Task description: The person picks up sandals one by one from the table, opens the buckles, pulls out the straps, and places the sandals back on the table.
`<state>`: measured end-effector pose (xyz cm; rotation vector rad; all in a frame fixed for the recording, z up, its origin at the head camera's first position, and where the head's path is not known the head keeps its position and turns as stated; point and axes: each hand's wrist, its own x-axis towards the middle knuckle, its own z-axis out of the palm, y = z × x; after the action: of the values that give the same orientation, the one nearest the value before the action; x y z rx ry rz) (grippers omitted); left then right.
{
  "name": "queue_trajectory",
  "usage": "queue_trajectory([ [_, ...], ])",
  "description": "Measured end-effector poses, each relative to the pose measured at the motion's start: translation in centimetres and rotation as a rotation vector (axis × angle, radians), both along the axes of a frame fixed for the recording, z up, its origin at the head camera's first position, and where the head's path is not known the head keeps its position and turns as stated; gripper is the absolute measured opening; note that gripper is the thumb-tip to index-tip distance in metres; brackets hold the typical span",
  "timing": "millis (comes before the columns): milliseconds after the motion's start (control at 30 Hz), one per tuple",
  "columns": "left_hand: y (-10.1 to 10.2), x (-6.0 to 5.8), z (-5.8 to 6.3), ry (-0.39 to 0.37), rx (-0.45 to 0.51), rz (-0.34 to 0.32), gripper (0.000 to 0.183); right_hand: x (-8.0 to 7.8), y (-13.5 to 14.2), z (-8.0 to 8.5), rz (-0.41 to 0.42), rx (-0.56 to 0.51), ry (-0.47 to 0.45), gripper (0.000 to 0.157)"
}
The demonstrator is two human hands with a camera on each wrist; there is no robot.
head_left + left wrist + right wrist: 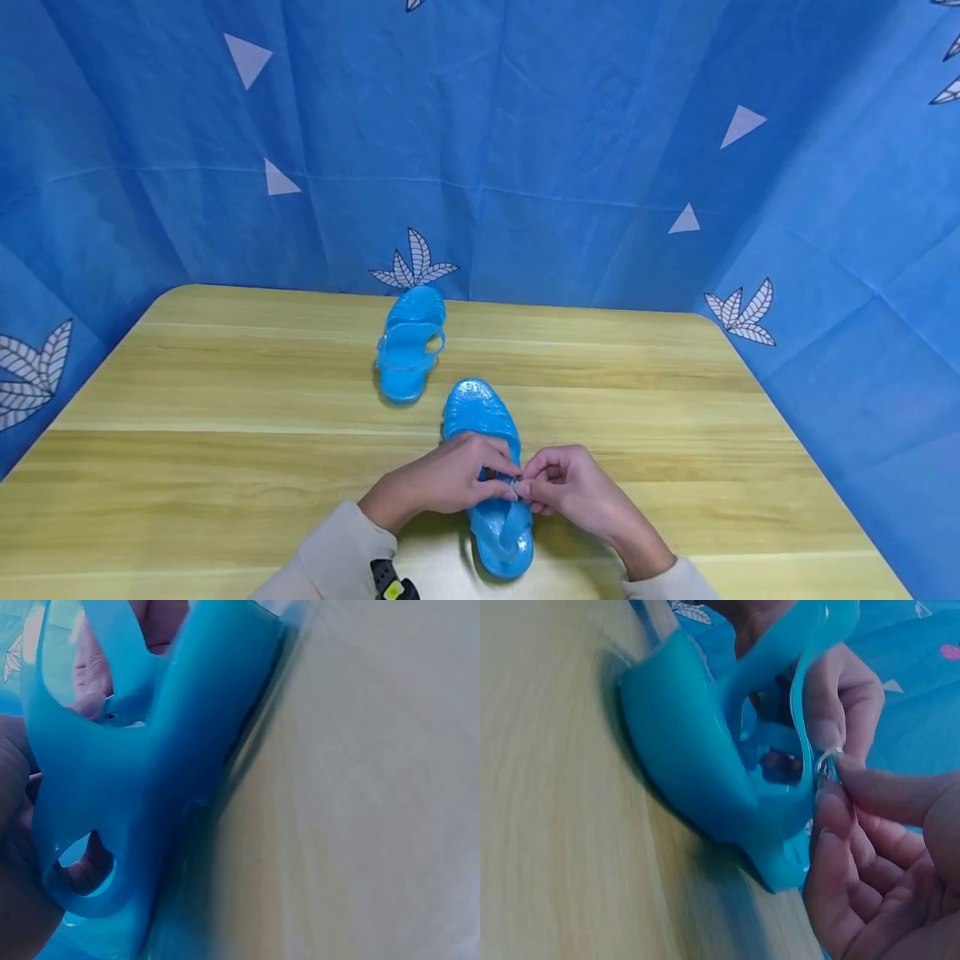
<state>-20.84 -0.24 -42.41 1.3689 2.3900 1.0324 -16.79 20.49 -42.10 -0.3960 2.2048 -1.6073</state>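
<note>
A blue jelly sandal (480,408) lies on the table before me, its toe pointing away. At its right side my right hand (573,492) pinches a small metal buckle (826,766) between thumb and fingertips. My left hand (461,475) reaches over the sandal from the left, and its thumb and fingers pinch the ankle strap (802,690) close to the buckle. The left wrist view shows the sandal's cut-out side (97,772) up close, with fingers partly hidden behind it. Whether the strap end passes through the buckle is too small to tell.
A second blue sandal (405,387) lies farther back and slightly left, its toe near the far table edge. The wood-grain table (225,375) is bordered by a blue patterned cloth (570,150) at the back and sides. A black wrist device (384,575) shows by the left sleeve.
</note>
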Motion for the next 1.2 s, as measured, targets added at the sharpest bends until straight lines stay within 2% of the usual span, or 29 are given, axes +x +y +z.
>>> queue_trajectory([
  [233,-0.3,-0.2,0.3,-0.076,-0.079,0.015,0.027,-0.1,0.5,-0.7,0.005,0.018,0.035,0.026],
  [633,-0.6,-0.4,0.6,-0.053,-0.100,0.036,0.021,-0.2,-0.1,-0.9,0.013,0.024,0.048,0.026],
  [967,-0.7,-0.5,0.7,-0.072,-0.119,0.053,0.020,-0.1,-0.4,-0.9,0.028,-0.004,0.044,0.023],
  [1200,-0.8,-0.6,0.6,-0.064,-0.109,0.048,0.019,-0.1,-0.3,-1.2,0.032,-0.030,-0.001,0.026],
])
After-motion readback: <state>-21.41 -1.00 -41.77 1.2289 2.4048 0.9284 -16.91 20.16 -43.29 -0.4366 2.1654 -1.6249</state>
